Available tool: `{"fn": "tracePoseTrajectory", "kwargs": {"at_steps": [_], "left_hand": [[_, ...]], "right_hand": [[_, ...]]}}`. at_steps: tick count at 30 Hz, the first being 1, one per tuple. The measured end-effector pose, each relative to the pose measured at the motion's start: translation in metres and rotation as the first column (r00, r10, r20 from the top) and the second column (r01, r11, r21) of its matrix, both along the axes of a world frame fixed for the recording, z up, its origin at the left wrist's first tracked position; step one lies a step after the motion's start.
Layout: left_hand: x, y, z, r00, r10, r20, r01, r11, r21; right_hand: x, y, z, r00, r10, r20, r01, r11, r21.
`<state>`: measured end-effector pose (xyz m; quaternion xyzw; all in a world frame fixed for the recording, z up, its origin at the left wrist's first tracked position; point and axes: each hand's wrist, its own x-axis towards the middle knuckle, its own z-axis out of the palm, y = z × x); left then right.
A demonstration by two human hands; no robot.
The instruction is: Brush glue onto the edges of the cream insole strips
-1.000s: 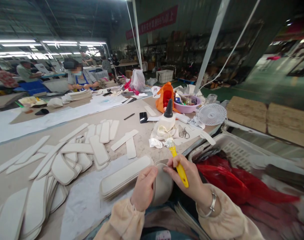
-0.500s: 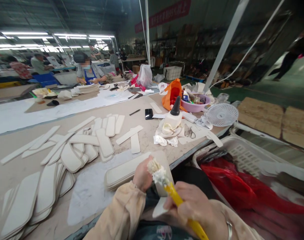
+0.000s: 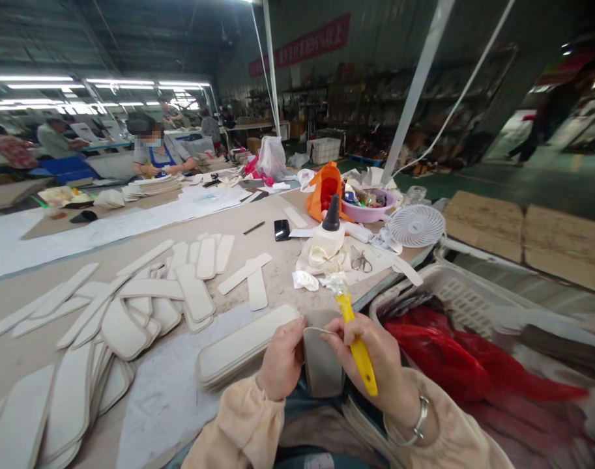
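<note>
My left hand (image 3: 281, 359) is closed on the left edge of a bent strip (image 3: 323, 365) with a pale edge and a grey-brown face. On the strip's other side, my right hand (image 3: 382, 358) pinches its upper corner. The same hand grips a brush by its yellow handle (image 3: 360, 357); the bristles (image 3: 334, 283) point up and away and are caked with white paste. Just left of my left hand lies a neat stack of off-white rounded strips (image 3: 246, 345). Many similar loose strips (image 3: 126, 329) are heaped further left.
Beyond my hands stand a black-nozzled bottle (image 3: 332, 215), scissors (image 3: 361, 262), a phone (image 3: 281, 230) and a white fan (image 3: 416, 226). A purple basin (image 3: 370, 212) sits behind. At right, a white basket (image 3: 453, 286) holds red plastic. A co-worker (image 3: 155, 156) is across the table.
My right hand has risen and moved its fingers onto the strip's corner, with the brush turned more upright. The strip now bends with its grey-brown face showing. The view has shifted slightly right.
</note>
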<state>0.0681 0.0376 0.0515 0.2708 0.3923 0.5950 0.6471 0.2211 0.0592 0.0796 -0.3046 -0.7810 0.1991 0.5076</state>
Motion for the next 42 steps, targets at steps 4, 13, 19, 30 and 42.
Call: {"fn": "tracePoseTrajectory", "kwargs": {"at_steps": [4, 13, 19, 30, 42], "left_hand": [[0.003, -0.001, 0.002, 0.993, -0.046, 0.11, 0.043, 0.999, 0.033], [0.006, -0.006, 0.001, 0.998, -0.01, 0.064, 0.008, 1.0, 0.025], [0.002, -0.011, -0.002, 0.996, -0.053, -0.07, 0.058, 0.996, 0.065], [0.004, -0.015, 0.003, 0.977, -0.093, -0.192, 0.093, 0.996, -0.006], [0.007, -0.022, -0.013, 0.886, -0.44, 0.145, 0.458, 0.877, -0.142]], "right_hand": [[0.0, 0.001, -0.002, 0.999, -0.045, 0.009, 0.045, 0.999, -0.001], [0.0, 0.0, -0.001, 0.996, -0.091, -0.009, 0.09, 0.995, -0.053], [-0.001, -0.001, -0.002, 0.994, -0.113, -0.003, 0.112, 0.989, -0.096], [0.005, 0.008, -0.007, 0.993, -0.105, -0.061, 0.094, 0.982, -0.165], [0.011, 0.048, -0.009, 0.945, -0.118, -0.305, -0.008, 0.923, -0.384]]}}
